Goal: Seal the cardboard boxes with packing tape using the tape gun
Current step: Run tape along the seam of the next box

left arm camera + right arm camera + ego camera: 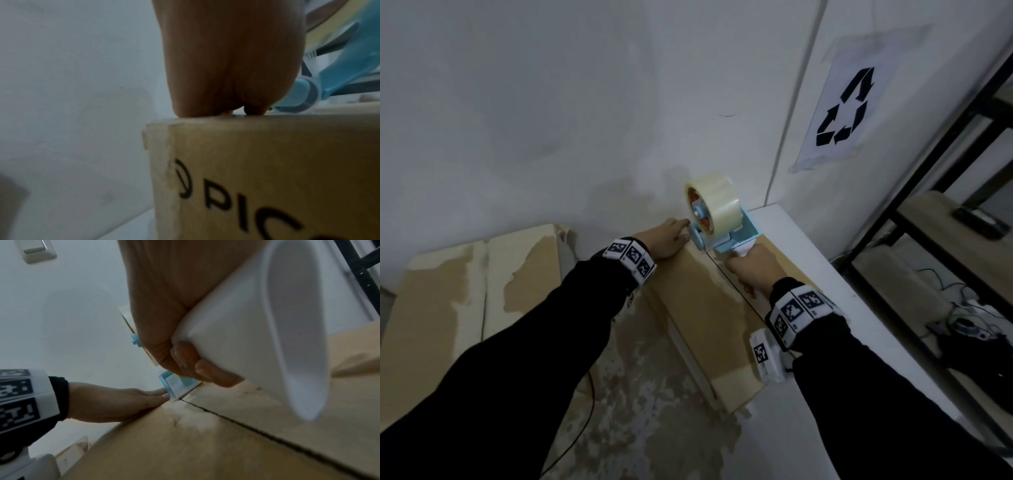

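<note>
A brown cardboard box point(709, 308) stands on the floor against a white wall, its two top flaps meeting in a dark centre seam point(236, 420). My right hand point(751, 270) grips the white handle point(236, 331) of a light blue tape gun point(726, 228) carrying a roll of clear tape point(714, 198). The gun's front end point(170, 386) rests on the far end of the seam. My left hand point(667, 240) lies flat on the box's far left corner, its straight fingers point(152, 394) touching the gun's front. Black lettering point(236, 207) marks the box side.
Another worn cardboard box point(465, 291) sits to the left. A white tabletop point(835, 291) borders the box on the right, with a black metal shelf point(945, 192) beyond it. A recycling sign point(846, 106) hangs on the wall. A black cable point(585, 428) trails on the stained floor.
</note>
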